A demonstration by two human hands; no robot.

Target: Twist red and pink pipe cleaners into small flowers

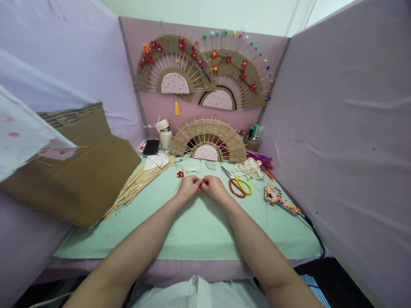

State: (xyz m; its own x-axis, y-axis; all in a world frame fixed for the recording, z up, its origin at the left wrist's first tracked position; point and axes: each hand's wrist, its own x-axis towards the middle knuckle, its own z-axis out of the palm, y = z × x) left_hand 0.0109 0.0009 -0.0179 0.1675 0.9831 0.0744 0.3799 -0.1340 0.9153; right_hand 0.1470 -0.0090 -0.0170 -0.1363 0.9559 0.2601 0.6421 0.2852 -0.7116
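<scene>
My left hand and my right hand meet above the middle of the green tabletop. Both pinch a small red piece between the fingertips; most of it is hidden, so its exact form is unclear. A finished red flower lies just beyond my left hand. Scissors with one red and one yellow handle lie slightly open, to the right of my right hand. Behind both hands a woven half-round fan with thin stick ribs stands upright.
Thin sticks and a large cardboard sheet are at left. Cream strips and a flower-patterned glue gun with a black cord lie right. A phone, a bottle and a pen holder stand behind. Decorated fans hang above.
</scene>
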